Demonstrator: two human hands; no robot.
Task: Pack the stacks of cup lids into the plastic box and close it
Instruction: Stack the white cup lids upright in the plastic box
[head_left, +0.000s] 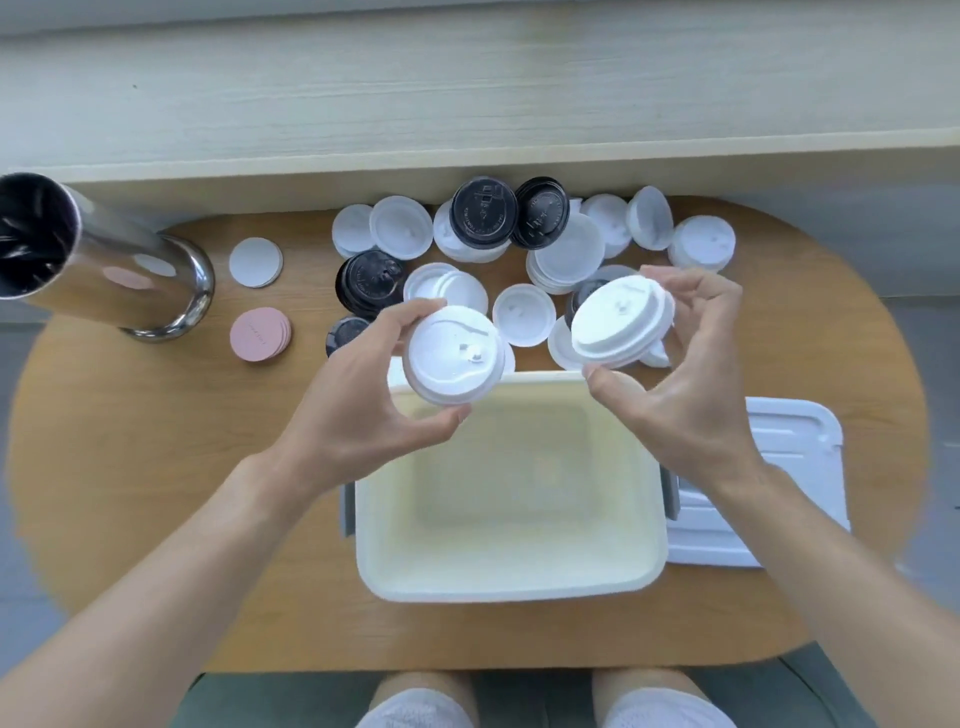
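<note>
Now both hands, left hand (363, 400) and right hand (685, 384), each gripping a white lid stack above the open box's (519, 584) far rim

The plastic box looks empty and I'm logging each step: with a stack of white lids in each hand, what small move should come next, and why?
Probably lower the left hand so its stack of white lids goes into the plastic box. That stack already hangs over the box's far left corner, and the box is open with nothing in it. The right hand holds its stack just beyond the far rim and could follow.
</note>
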